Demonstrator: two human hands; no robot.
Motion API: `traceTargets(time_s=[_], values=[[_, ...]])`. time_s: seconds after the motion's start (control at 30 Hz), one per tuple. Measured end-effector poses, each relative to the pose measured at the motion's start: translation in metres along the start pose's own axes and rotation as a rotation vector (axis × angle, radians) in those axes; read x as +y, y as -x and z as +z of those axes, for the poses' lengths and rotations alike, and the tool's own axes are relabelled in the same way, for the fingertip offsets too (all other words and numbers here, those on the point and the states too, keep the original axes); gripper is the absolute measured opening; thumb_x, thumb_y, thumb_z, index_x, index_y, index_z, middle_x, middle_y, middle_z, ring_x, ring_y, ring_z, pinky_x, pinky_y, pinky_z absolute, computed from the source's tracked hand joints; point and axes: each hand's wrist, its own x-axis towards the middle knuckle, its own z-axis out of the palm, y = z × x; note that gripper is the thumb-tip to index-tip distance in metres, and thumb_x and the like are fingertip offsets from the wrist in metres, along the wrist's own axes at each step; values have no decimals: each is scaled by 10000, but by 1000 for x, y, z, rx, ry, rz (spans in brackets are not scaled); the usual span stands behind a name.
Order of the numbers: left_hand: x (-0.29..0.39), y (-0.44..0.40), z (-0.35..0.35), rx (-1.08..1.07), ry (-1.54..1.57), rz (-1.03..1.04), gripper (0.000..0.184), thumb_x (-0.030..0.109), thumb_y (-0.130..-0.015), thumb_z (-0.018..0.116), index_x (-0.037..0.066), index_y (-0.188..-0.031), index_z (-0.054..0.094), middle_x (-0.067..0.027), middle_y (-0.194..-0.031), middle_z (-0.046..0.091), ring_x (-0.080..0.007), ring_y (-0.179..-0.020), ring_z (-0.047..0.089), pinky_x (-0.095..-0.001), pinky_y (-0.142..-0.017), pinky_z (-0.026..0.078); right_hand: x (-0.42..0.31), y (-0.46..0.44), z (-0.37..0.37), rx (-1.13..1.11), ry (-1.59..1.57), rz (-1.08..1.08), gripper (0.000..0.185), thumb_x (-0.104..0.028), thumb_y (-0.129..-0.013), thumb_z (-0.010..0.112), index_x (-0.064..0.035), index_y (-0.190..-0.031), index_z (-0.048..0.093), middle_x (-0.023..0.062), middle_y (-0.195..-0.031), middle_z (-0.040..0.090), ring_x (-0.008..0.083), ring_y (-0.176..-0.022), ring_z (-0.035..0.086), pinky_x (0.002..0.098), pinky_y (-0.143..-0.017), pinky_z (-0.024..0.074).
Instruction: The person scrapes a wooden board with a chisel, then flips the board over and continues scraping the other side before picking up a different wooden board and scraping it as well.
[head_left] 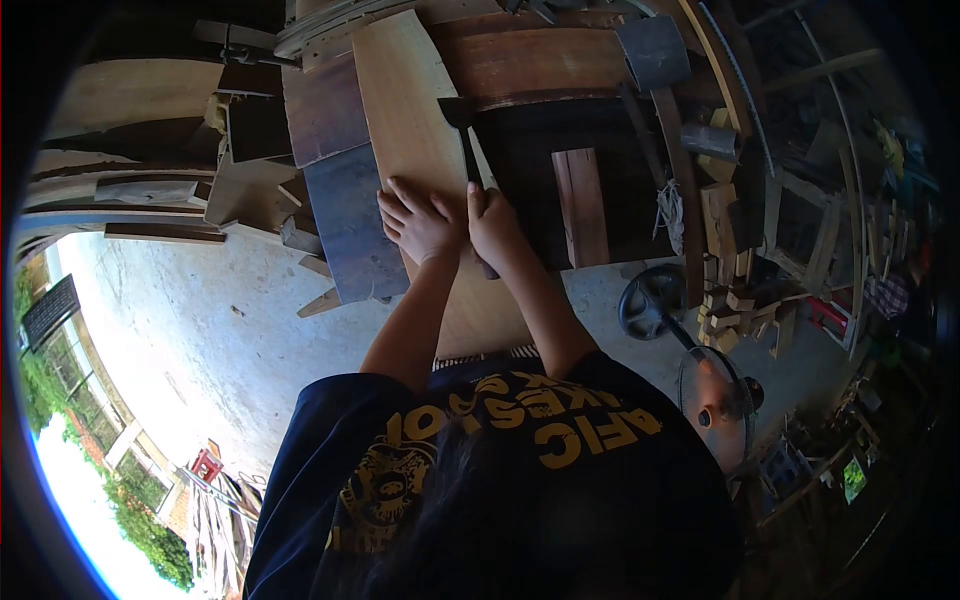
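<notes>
A long pale wooden board [405,90] runs from the top of the view down toward my body. My left hand [425,222] lies on it with fingers spread, next to my right wrist. My right hand [492,222] is closed round the handle of a dark tool [467,135]. The tool has a wide, blocky dark head at its far end, resting on or just over the board's right edge; its exact kind is unclear. The handle's end shows below my right hand. Right of it, a short reddish wood block [581,205] lies on the dark work surface.
Dark panels [345,225] lie under the board at left. A grey cylinder [653,52] and a smaller metal tube [710,142] are at upper right. Stacked wood offcuts [722,320], a black wheel [648,300] and a fan [715,405] stand at right. Concrete floor [200,310] shows at left.
</notes>
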Motion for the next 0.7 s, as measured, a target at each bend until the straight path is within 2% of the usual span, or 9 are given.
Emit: traceTargets(time_s=[0.07,0.23,0.3,0.37,0.43,0.57,0.6,0.63,0.7], values=[[-2,1,4,4,-18,15,721,401,-872,397,32,-1447,165,-308,-1419,238,-439,-1302,269,-518,-1046,236,-39,8,-24,-226,-243,281,494,-439,-975,360,15,-829,490,77,-486,482,183,-342,504,317,-319,404],[-2,2,8,-16,-11,10,740,409,-869,410,32,-1451,152,-319,-1425,212,-445,-1311,249,-524,-1046,233,-39,7,-11,-187,-203,318,504,-442,-970,372,25,-830,500,94,-499,501,188,-350,514,319,-341,426],[-2,3,3,-53,-11,34,768,418,-861,428,20,-1450,138,-339,-1421,194,-458,-1319,224,-526,-1051,220,-2,-5,8,337,362,-359,512,-450,-959,399,40,-860,507,121,-524,532,205,-369,542,330,-356,438],[-2,3,1,-44,-10,53,780,418,-856,437,14,-1449,132,-347,-1419,187,-465,-1323,212,-528,-1053,212,9,-12,-4,233,364,-242,519,-455,-947,426,51,-879,514,141,-548,556,223,-388,563,346,-361,442],[-5,5,0,-49,-17,75,793,418,-850,447,8,-1448,125,-355,-1417,181,-471,-1326,200,-530,-1056,204,-26,-1,-31,-118,23,131,486,-432,-959,411,31,-842,503,114,-531,539,213,-373,546,341,-346,431],[-2,8,1,-67,15,78,792,413,-850,446,17,-1451,115,-361,-1419,165,-489,-1326,177,-544,-1062,178,-33,-3,-38,-371,-376,269,439,-421,-977,376,-44,-758,432,74,-490,477,186,-337,490,325,-317,399],[2,8,1,-77,68,75,782,416,-853,439,24,-1451,120,-360,-1422,154,-499,-1325,165,-551,-1065,164,-44,2,-41,-402,-523,304,470,-497,-961,358,-76,-766,433,52,-477,450,166,-330,451,320,-323,379],[5,7,2,-68,76,81,782,416,-853,439,24,-1451,120,-360,-1422,154,-499,-1325,165,-551,-1065,164,-51,-12,-50,-589,-863,497,511,-592,-924,357,-107,-797,451,14,-503,431,131,-364,419,296,-354,359],[3,11,1,-59,15,86,786,421,-851,447,31,-1452,124,-359,-1417,169,-488,-1324,181,-544,-1067,173,-71,-60,-60,-638,-1100,503,533,-657,-883,379,-133,-825,461,-8,-550,423,106,-413,399,269,-396,349]])
